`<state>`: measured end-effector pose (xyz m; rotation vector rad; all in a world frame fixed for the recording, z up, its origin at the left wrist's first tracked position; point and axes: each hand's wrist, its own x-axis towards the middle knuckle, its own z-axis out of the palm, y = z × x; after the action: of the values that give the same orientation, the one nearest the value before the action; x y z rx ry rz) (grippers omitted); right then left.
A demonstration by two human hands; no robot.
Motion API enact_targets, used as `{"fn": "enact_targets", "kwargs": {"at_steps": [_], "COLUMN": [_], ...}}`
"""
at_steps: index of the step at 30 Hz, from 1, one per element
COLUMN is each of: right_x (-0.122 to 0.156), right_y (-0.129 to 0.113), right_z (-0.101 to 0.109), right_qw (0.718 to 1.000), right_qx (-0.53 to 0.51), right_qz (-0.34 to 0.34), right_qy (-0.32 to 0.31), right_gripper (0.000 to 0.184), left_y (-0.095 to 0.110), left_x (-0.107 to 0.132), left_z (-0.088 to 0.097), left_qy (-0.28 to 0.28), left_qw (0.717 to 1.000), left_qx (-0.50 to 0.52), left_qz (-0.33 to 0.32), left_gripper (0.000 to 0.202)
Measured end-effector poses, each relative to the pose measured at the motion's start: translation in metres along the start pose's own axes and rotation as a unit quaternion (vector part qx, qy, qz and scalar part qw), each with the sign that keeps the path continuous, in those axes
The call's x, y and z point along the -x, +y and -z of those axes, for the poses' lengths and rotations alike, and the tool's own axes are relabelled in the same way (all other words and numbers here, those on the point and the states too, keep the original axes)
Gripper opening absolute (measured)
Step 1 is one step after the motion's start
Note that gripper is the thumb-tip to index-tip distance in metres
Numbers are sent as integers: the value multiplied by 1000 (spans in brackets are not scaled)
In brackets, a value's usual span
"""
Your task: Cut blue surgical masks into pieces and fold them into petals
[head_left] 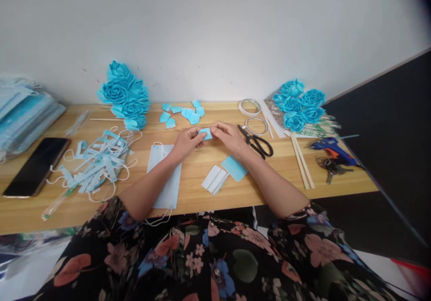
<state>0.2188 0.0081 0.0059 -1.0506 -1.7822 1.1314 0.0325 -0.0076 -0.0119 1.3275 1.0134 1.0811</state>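
Between my two hands is a small blue piece of face-mask fabric (205, 133), pinched at its left by my left hand (189, 142) and at its right by my right hand (226, 135). Both hands are closed, above the middle of the wooden table. Several cut blue petal pieces (193, 117) lie behind them. Nearer to me are a pleated white piece (215, 179) and a blue folded piece (235, 168). A whole face mask (164, 193) lies partly under my left forearm. Black-handled scissors (258, 144) rest beside my right wrist.
Blue fabric roses stand at the back left (126, 94) and back right (299, 104). Tape rolls (249, 107), wooden sticks (302, 161), a blue glue gun (333, 150) and keys (332, 168) lie right. Left are mask scraps (101, 161), a phone (37, 166) and stacked masks (27, 117).
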Motion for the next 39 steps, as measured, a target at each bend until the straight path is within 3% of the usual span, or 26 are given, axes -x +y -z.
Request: {"fn": "enact_targets", "kwargs": {"at_steps": [5, 13, 18, 39], "right_x": [-1, 0, -2, 0], "right_y": [0, 3, 5, 5], "right_z": [0, -1, -3, -5], "right_qw": [1000, 998, 997, 990], "right_qx": [12, -51, -75, 88], "right_qz": [13, 5, -3, 97], "right_qy": [15, 33, 14, 48], "right_gripper": [25, 21, 25, 11], "left_y": [-1, -2, -2, 1], "left_x": [0, -1, -1, 1], "left_z": [1, 2, 1, -1], "left_qy": [-7, 1, -7, -48], "left_qw": [1000, 1000, 1000, 998], "left_qx": [-3, -5, -12, -20], "left_qz": [-1, -17, -14, 20], "left_gripper": [40, 43, 46, 48]}}
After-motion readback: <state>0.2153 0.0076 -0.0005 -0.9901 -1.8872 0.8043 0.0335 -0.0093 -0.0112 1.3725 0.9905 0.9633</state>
